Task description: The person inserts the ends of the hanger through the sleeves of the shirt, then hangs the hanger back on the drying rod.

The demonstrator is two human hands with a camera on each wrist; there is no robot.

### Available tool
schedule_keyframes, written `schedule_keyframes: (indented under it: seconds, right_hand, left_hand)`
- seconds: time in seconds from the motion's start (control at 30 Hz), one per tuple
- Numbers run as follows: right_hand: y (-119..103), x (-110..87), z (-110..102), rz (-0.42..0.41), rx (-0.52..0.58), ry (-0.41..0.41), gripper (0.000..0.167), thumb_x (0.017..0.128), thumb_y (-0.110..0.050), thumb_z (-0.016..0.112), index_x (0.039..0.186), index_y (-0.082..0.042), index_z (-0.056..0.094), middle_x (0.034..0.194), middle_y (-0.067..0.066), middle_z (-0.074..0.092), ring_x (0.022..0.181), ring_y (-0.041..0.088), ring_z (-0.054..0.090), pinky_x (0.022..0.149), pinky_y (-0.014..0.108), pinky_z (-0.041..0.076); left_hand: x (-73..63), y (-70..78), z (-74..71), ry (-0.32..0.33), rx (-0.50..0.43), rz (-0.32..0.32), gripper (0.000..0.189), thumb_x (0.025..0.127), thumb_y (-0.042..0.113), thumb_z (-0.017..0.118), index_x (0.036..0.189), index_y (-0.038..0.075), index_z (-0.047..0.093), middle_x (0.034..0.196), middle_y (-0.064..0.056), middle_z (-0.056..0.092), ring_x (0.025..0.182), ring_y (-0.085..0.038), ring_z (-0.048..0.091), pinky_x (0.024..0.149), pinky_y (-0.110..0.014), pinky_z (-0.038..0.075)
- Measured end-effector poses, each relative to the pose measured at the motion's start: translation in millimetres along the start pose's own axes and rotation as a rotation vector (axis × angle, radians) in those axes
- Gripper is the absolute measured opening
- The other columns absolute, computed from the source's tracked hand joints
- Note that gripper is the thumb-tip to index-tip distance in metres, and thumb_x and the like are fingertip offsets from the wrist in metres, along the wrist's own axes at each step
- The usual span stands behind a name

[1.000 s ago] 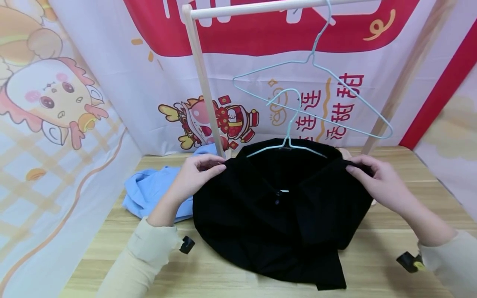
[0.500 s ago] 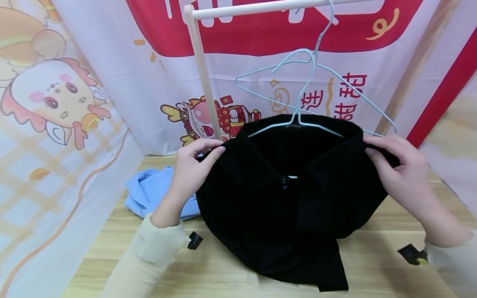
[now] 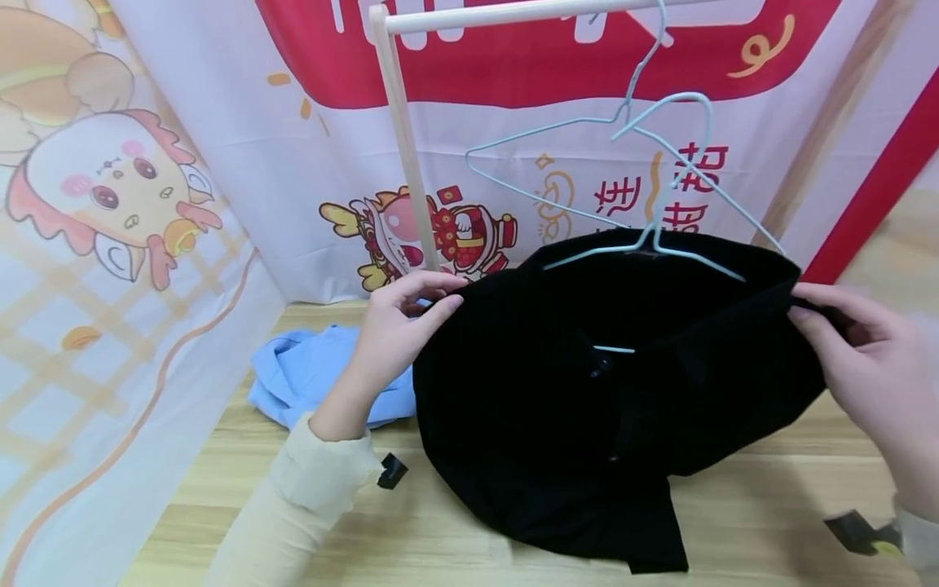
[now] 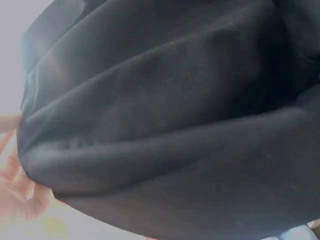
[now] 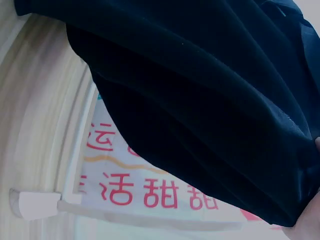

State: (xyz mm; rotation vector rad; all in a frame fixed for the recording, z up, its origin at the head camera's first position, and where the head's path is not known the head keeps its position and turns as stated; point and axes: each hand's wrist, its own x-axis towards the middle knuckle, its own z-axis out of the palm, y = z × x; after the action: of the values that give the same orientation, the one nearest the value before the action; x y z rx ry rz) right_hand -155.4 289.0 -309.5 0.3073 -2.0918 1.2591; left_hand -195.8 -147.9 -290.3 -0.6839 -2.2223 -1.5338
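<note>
A black collared shirt (image 3: 528, 424) spreads between my two hands, its lower end down at the wooden table. Inside its neck sits a light-blue wire hanger (image 3: 653, 236), the hook rising free above the collar. My left hand (image 3: 399, 330) pinches the shirt at one shoulder between thumb and fingers. At the opposite shoulder, my right hand (image 3: 866, 350) pinches the cloth the same way. Black folds fill most of the left wrist view, with the left fingers (image 4: 20, 175) at the edge. In the right wrist view the shirt (image 5: 200, 100) hangs from the right fingertips.
A wooden rack (image 3: 399, 122) stands behind the shirt. From its top bar hangs another light-blue wire hanger (image 3: 543, 134), overlapped by the shirt's hanger hook in the head view. A crumpled blue garment (image 3: 301, 367) lies on the table (image 3: 220, 489) at the left. Printed cloth walls surround the table.
The shirt and its hanger have risen and shifted right, tilting up on the right side. My right hand has moved farther right; my left hand has moved slightly up and right. Both keep their grip.
</note>
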Motion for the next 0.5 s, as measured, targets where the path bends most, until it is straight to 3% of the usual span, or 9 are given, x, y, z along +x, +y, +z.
schedule_keyframes:
  seconds: [0.1, 0.23, 0.33, 0.4, 0.47, 0.5]
  right_hand:
    - [6.2, -0.8, -6.0, 0.082, 0.059, 0.044, 0.03, 0.095, 0.013, 0.06, 0.117, 0.0, 0.076, 0.096, -0.015, 0.067, 0.07, 0.001, 0.051, 0.061, 0.007, 0.04]
    - [14.3, 0.4, -12.7, 0.096, 0.415, 0.078, 0.025, 0.094, 0.016, 0.059, 0.113, 0.008, 0.074, 0.093, -0.005, 0.073, 0.072, 0.003, 0.061, 0.066, 0.007, 0.047]
    - [16.7, 0.9, -20.7, 0.062, 0.53, 0.066, 0.023, 0.096, 0.013, 0.06, 0.113, 0.007, 0.075, 0.094, -0.003, 0.076, 0.074, 0.002, 0.067, 0.067, 0.008, 0.05]
    - [21.6, 1.4, -27.3, 0.035, 0.537, 0.048, 0.024, 0.098, 0.012, 0.058, 0.115, 0.006, 0.074, 0.097, -0.003, 0.076, 0.078, 0.002, 0.069, 0.069, 0.008, 0.051]
    - [33.1, 1.9, -35.8, 0.04, 0.358, 0.071, 0.028, 0.099, 0.011, 0.055, 0.117, 0.002, 0.075, 0.1, -0.008, 0.075, 0.082, -0.001, 0.068, 0.072, 0.006, 0.049]
    - [54.0, 2.5, -43.7, 0.033, 0.308, 0.069, 0.028, 0.1, 0.009, 0.055, 0.12, 0.001, 0.074, 0.104, -0.008, 0.075, 0.085, -0.001, 0.068, 0.074, 0.006, 0.049]
  left_hand:
    - [2.6, -1.9, 0.0, -0.006, -0.04, 0.026, 0.018, 0.099, 0.007, 0.068, 0.115, 0.002, 0.075, 0.11, -0.005, 0.073, 0.096, -0.019, 0.065, 0.08, -0.034, 0.056]
    - [8.3, -2.1, -2.1, 0.009, -0.081, 0.043, 0.018, 0.1, 0.006, 0.067, 0.115, 0.0, 0.073, 0.11, -0.01, 0.072, 0.097, -0.02, 0.066, 0.082, -0.033, 0.058]
    - [14.6, -1.8, -3.8, 0.034, -0.116, 0.033, 0.019, 0.099, 0.005, 0.067, 0.115, -0.003, 0.072, 0.11, -0.013, 0.072, 0.097, -0.02, 0.068, 0.082, -0.032, 0.059]
    - [19.2, -3.1, -4.8, 0.055, -0.127, 0.027, 0.02, 0.099, 0.005, 0.067, 0.116, -0.005, 0.071, 0.11, -0.013, 0.073, 0.097, -0.021, 0.069, 0.081, -0.029, 0.058]
    - [23.4, -5.2, -5.8, 0.079, -0.13, 0.022, 0.021, 0.099, 0.005, 0.068, 0.117, -0.006, 0.071, 0.108, -0.013, 0.073, 0.096, -0.027, 0.069, 0.08, -0.028, 0.057]
    - [25.4, -6.8, -6.4, 0.091, -0.124, 0.017, 0.022, 0.099, 0.006, 0.068, 0.117, -0.005, 0.071, 0.108, -0.013, 0.073, 0.096, -0.027, 0.069, 0.079, -0.027, 0.056]
